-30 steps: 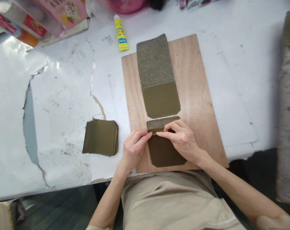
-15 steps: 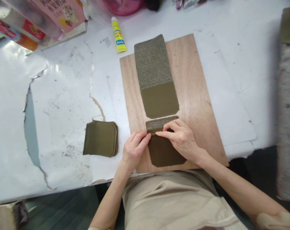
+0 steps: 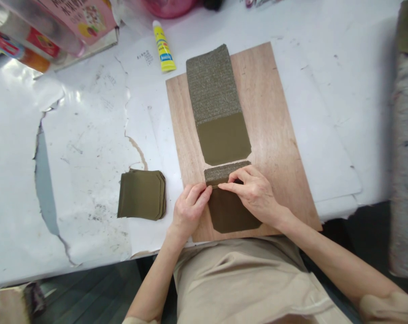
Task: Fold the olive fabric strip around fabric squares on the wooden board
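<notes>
On a wooden board [image 3: 274, 135] lies an olive piece with cut corners [image 3: 234, 213], its far edge meeting a narrow grey-flecked strip [image 3: 226, 173]. My left hand [image 3: 189, 207] pinches the left end of that edge between thumb and fingers. My right hand [image 3: 254, 191] grips the same edge near its middle, thumb and forefinger close together, covering the right part of the piece. Just beyond, a stack of overlapping grey-flecked pieces [image 3: 213, 85] ends in a smooth olive panel [image 3: 224, 139]. The exact material cannot be made out.
A pile of olive pieces [image 3: 141, 195] sits left of the board on the white-covered table [image 3: 89, 180]. Beyond the board lies a yellow glue tube [image 3: 163, 47]. Bottles [image 3: 31, 49] and a pink package [image 3: 84, 18] stand at the far left. The table covering is torn at left.
The whole view has shifted slightly. Both hands keep the same grip on the edge of the olive piece, with hardly any visible movement.
</notes>
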